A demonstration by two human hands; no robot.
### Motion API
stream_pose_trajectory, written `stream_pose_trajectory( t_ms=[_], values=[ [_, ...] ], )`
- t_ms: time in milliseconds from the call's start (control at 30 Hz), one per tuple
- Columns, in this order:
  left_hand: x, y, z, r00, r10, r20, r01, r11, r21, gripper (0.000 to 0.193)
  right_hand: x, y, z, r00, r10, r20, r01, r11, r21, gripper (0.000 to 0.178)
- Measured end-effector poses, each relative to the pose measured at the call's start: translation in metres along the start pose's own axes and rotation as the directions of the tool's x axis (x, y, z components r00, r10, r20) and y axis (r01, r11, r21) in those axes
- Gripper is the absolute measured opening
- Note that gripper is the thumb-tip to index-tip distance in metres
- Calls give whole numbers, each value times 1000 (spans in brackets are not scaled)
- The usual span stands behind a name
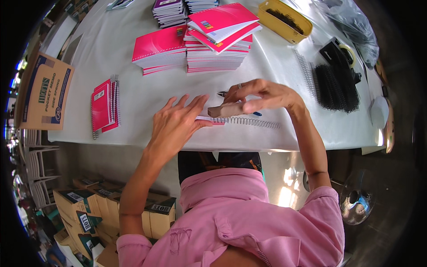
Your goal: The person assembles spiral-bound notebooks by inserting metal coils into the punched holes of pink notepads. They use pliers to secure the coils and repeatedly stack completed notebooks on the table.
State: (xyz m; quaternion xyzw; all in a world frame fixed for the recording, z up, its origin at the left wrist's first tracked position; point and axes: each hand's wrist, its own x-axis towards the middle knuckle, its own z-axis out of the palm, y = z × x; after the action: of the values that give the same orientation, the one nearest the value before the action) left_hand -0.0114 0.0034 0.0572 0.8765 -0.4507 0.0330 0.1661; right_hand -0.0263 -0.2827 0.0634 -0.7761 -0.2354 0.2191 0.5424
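A small pink-covered notebook [218, 123] lies near the table's front edge. My left hand [175, 122] grips it, fingers stretched above and thumb along its near side. From its right end a silver wire coil [255, 121] sticks out to the right. Over the notebook's edge and the start of the coil, my right hand [267, 96] holds a grey-brown block [224, 110] by its right end. Dark metal tips [222, 94] and a blue handle end show beside the right hand, perhaps a pair of pliers; the rest is hidden.
Stacks of pink notebooks [218, 60] stand at the back middle. Coil-bound pink notebooks [102, 104] lie left. A yellow tray [284, 22] holds dark coils; black coils [336, 86] and a tape dispenser [336, 53] lie right. Cardboard boxes [49, 91] stand beside and below the white-covered table.
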Motion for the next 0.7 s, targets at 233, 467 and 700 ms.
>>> stream_pose_trajectory(
  t_ms=[233, 467, 700],
  values=[
    [5, -3, 2, 999, -15, -37, 15, 1000, 14, 69, 3, -4, 3, 997, -70, -44, 69, 997, -27, 55],
    [4, -8, -1, 998, -30, -47, 33, 998, 62, 76, 16, -5, 9, 989, -140, -40, 139, 990, -28, 50],
    [0, -16, 0, 996, -68, -52, 71, 996, 59, 78, 26, 3, 13, 998, 0, -69, 1, 1000, 25, 52]
  ],
)
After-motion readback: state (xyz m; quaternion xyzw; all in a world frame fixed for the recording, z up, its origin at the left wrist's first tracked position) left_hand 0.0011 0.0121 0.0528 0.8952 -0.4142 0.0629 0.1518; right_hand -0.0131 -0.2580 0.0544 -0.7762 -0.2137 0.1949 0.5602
